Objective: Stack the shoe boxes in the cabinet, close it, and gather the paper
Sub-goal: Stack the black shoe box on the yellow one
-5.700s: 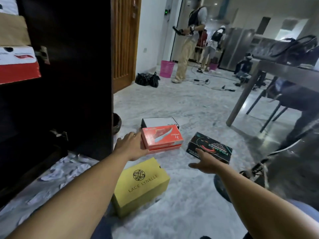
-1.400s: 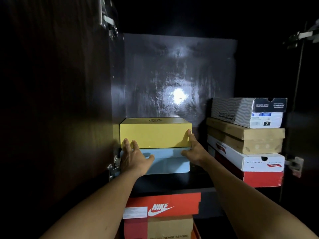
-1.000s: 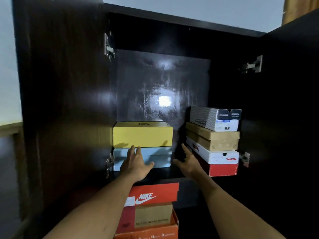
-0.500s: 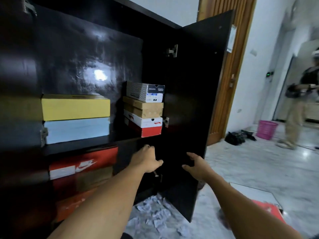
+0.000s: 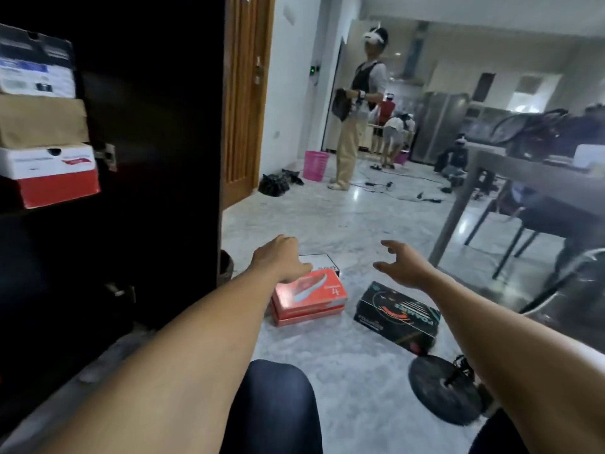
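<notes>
Left hand (image 5: 281, 261): centre of frame, over the far end of the red box; fingers slack, gripping nothing. Whether it touches the lid I cannot tell.
Right hand (image 5: 406, 265): right of centre, fingers spread and loosely bent, empty, in the air above the black box.
Red box (image 5: 309, 298): on the floor (image 5: 327, 217), lower centre; a white box (image 5: 319, 261) lies close behind it.
Black box (image 5: 397, 317): on the floor, right of the red box and apart from it, lying askew.
Cabinet door (image 5: 157, 158): left of frame, standing open; a stack (image 5: 45, 126) sits on the shelf at upper left.
Paper (image 5: 104, 358): lower left, by the cabinet foot; blurred.
Risk, grip: if I lift the red box by its lid alone, the lid may come off and the base drop.
Risk, reach: my hands are aimed at two boxes; taking one in each could tilt and spill both.
Risk, door: a box carried wide may knock the door edge.
Risk, stack: a careless placing could push the upper-left stack over.
Risk, paper: loose sheets underfoot may slip or scatter.
</notes>
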`<state>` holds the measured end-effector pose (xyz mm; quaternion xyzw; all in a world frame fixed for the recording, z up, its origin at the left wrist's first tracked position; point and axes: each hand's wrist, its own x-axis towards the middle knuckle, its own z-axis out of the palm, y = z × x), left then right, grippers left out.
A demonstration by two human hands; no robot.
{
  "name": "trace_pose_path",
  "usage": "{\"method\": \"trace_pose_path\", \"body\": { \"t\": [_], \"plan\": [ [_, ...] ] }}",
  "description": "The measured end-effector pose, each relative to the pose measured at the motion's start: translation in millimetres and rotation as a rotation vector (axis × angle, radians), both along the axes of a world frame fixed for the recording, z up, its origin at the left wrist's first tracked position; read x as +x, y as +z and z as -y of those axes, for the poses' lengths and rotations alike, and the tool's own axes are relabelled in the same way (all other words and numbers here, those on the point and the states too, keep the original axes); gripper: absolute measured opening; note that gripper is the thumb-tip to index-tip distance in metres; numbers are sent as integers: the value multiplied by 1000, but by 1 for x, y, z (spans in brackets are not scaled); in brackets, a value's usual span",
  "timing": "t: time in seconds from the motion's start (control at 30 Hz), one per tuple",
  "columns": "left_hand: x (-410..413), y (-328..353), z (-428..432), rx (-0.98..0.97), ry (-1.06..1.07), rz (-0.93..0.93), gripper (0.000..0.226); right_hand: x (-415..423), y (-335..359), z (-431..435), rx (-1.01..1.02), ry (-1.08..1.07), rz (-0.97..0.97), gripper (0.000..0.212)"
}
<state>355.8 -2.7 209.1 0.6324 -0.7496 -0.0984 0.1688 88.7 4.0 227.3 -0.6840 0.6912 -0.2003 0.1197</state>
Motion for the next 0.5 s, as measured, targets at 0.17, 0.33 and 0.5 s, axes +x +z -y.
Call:
{"method": "trace_pose_path", "body": {
  "t": [0.17,0.33,0.5],
  "plan": [
    [-74,-24,43,53,-83,7,58,-81,-22,9,49,-143,43,70],
    [-146,-62,92,111,-151,30,51,-168,-72,36,114,-240,113,71],
    [-211,-131,158,163,-175,59,57,-241,-150,88,172,-332,239,72]
  ]
}}
